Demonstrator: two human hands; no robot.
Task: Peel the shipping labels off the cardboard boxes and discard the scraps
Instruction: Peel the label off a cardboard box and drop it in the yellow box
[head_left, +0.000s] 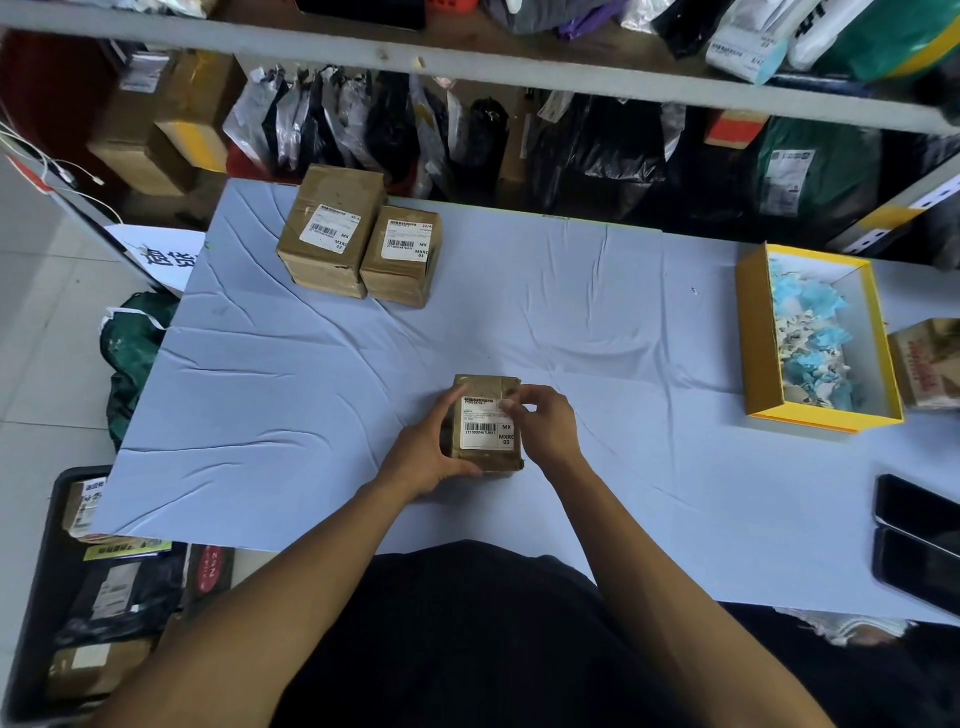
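A small taped cardboard box (483, 387) stands on the blue-grey table cloth in front of me, with a white shipping label (483, 428) on its top face. My left hand (428, 452) grips the box's left side and near edge. My right hand (543, 423) sits at the label's upper right corner, thumb and fingertips pinching there. Two more labelled boxes stand at the far left: a taller box (332, 228) and a shorter box (402, 257) touching it.
A yellow-rimmed open box (756, 332) at the right holds several white and blue paper scraps. Another brown box (927, 364) is behind it. Two dark phones (917, 540) lie at the right edge. Shelves of parcels stand beyond the table; a crate of parcels (104, 587) is at my left.
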